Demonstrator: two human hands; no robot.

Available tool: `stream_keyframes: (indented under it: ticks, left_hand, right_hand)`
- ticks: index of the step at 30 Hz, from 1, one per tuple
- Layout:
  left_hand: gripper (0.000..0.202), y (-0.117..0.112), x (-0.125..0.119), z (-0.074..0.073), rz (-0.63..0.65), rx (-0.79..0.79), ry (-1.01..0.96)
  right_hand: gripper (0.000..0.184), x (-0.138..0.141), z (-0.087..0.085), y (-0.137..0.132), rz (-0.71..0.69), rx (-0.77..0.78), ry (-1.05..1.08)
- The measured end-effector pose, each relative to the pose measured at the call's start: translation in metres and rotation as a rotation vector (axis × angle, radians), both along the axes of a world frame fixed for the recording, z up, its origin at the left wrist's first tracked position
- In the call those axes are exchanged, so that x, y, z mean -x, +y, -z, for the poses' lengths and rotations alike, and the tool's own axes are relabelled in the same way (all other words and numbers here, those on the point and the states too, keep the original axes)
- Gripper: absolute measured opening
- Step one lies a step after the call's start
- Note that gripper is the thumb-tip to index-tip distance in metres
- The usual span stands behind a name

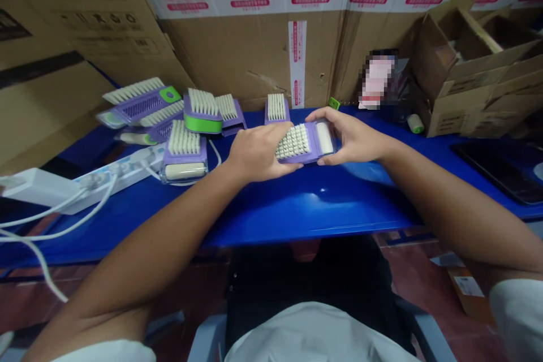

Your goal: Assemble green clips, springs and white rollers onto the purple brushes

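Between both hands is a purple brush (313, 140) with cream bristles facing up and a cream roller at its right end. My left hand (261, 151) is wrapped round its left part, hiding that end. My right hand (350, 137) grips the roller end, thumb near and fingers at the far side. Just behind, another purple brush (276, 107) lies bristles up on the blue table (297, 203). Left of my left hand lies a purple brush with a roller (185, 150), and beside it a green-banded brush (202, 110).
More purple brushes (142, 102) are heaped at the left, near a white power strip (114, 178) with cables. Cardboard boxes (250, 45) wall off the back. At right are an open divided carton (470, 73), a small roller (415, 123) and a black tablet-like slab (500, 172).
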State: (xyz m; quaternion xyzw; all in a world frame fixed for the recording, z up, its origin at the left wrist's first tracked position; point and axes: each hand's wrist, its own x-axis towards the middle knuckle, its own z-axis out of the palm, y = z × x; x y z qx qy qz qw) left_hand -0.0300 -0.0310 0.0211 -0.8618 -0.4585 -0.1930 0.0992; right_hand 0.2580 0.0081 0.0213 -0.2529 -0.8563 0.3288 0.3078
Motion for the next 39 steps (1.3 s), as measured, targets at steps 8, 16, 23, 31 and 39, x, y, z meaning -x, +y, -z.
stream_keyframes:
  ticks: [8,16,23,31,39]
  left_hand:
    - [0.096,-0.003,-0.006,0.009,0.000,-0.028,-0.059]
    - [0.077,0.011,0.015,-0.015,-0.045,-0.170,-0.130]
    - [0.059,0.029,0.049,-0.035,-0.060,0.008,-0.010]
    - [0.065,0.049,0.063,-0.023,-0.040,0.106,0.151]
    - [0.058,0.045,0.034,-0.014,-0.142,0.132,0.007]
  right_hand:
    - [0.122,0.010,0.008,0.001,0.029,-0.067,0.085]
    - [0.103,-0.011,-0.008,0.013,0.229,0.071,0.284]
    - [0.069,-0.029,-0.010,0.024,0.537,-0.279,0.051]
    - [0.049,-0.026,-0.015,0.015,0.502,-0.341,-0.228]
    - [0.052,-0.019,-0.016,0.012,0.391,-0.324,-0.276]
